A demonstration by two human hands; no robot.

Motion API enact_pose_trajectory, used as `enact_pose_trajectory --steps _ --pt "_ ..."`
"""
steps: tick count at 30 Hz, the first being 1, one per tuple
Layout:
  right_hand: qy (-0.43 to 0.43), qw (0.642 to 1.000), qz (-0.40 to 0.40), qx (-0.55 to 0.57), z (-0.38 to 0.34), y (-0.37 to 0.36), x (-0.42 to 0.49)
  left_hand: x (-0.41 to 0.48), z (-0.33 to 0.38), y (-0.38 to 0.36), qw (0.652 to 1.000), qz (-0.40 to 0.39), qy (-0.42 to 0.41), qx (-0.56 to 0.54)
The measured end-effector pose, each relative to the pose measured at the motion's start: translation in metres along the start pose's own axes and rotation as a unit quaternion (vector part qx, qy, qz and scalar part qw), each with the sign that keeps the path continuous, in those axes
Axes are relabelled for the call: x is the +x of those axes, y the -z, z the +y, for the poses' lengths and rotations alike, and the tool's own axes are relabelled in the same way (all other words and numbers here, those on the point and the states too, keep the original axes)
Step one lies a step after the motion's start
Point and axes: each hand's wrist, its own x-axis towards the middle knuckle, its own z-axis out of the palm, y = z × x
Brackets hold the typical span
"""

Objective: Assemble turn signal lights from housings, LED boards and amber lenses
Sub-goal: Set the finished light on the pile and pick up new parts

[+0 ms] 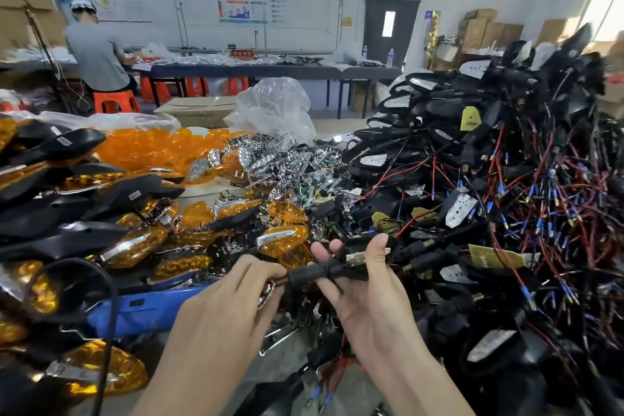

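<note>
- The black housing (351, 255) with its ribbed rubber stem (320, 273) is held in the air between both hands, just above the scattered parts.
- The right hand (371, 297) carries the body. The thumb lies across the top edge and the other fingers are curled below it.
- A pale LED board (358, 258) shows inside the shell, right beside the thumb tip.
- The left hand (233, 294) pinches the free end of the stem with thumb and fingertips. A chrome piece (268, 292) sits under these fingers; I cannot tell if it is gripped too.
- Thin red wires (341, 358) hang down below the right palm.
- The shell looks like light, stiff plastic, while the stem is soft and will bend. I judge it better to grip the hard body at its edges and not to pull on the wires or press on the board, which may be fragile.
- Ahead of the fingertips lie loose amber lenses (287, 213), and further on a heap of chrome reflectors (270, 159) and a bigger lens pile (148, 145).
- To the right of the right hand rises a big heap of wired housings (506, 179).
- To the left of the left hand lie finished lights (84, 186) and a blue tray (141, 307).
- Far behind, another person (96, 54) sits at a long table.
</note>
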Motion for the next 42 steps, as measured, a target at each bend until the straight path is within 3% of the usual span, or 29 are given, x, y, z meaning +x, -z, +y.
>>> enact_pose_trajectory --steps 21,32,37,42 --pt "-0.029 0.999 0.024 0.008 -0.002 -0.005 -0.007 -0.005 0.002 0.005 0.998 -0.023 -0.015 -0.051" --pt "-0.020 1.000 -0.007 0.000 -0.003 -0.008 -0.009 -0.012 -0.002 0.000 0.983 -0.043 0.090 -0.152" --pt "-0.031 0.999 -0.007 -0.004 -0.005 -0.006 -0.009 -0.013 -0.003 -0.001 0.964 -0.076 0.103 -0.233" --pt "-0.031 0.999 -0.020 0.012 -0.005 -0.006 -0.009 -0.013 -0.004 0.001 0.961 -0.084 0.114 -0.238"
